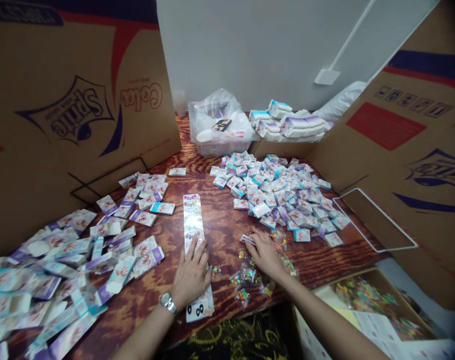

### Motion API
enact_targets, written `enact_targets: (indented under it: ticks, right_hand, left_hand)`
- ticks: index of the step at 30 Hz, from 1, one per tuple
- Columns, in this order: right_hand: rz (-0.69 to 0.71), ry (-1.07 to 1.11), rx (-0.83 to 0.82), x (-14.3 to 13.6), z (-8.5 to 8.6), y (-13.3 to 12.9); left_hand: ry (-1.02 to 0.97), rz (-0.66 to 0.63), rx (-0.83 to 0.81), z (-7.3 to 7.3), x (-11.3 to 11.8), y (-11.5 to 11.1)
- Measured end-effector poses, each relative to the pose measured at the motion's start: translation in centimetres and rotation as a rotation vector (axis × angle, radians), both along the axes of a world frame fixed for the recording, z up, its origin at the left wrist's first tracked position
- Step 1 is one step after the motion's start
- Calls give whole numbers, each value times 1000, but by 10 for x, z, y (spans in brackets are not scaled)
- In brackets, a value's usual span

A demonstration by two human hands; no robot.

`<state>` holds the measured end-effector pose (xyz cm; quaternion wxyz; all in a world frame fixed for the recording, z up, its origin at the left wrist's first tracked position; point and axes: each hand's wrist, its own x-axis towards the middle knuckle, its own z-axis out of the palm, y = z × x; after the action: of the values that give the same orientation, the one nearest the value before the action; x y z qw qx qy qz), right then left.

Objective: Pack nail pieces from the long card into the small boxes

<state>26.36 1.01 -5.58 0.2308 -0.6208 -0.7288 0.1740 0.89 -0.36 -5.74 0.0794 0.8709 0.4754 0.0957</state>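
Observation:
My left hand lies with its fingers stretched out over a long printed strip marked with rows of coloured round shapes. Below that palm, the near end of a stack of strips shows dark oval marks. Between the thumb and fingers of my right hand is a small white printed piece, possibly folded; its inner end is hidden. Around and under this hand are several small clear bags of coloured beads. One more bead bag sits beside my left thumb.
Small printed boxes form a heap at the back right. Open, flatter boxes spread across the left. Behind stand a bagged plastic tub and carton bundles. Big cardboard boxes flank the table; a carton of bead bags is lower right.

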Motion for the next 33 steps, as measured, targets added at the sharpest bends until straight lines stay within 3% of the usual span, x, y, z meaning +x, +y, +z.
enact_targets:
  ticks: [2,5,7,12,15,19,22,26,29,33]
  right_hand:
    - [50,20,-9,-17,-6,2]
    - [113,45,-19,-32,1,15]
    - [149,32,-33,-26,13,28]
    - [387,-49,-146,6,41,69]
    - [530,-84,-233,6,41,91]
    - [598,-137,-296,-7,30,108]
    - [606,-165,-287,-13,23,109]
    - [627,-159,-255,-19,20,99]
    - [637,-152,-253,-27,20,85]
    - [612,-54,-230,-43,27,73]
  left_hand:
    - [15,8,-12,1,0,-1]
    - [18,21,-18,2,-1,-2]
    - [11,29,-22,2,-3,-2]
    - [-27,42,-14,1,-4,-1]
    - [-46,40,-17,3,-2,-1]
    - [-64,53,2,7,-5,-4]
    - [-50,166,72,11,-26,-6]
    - [62,376,170,14,-78,-4]
    - [190,360,153,16,-109,0]
    - [265,203,147,16,-117,-2]
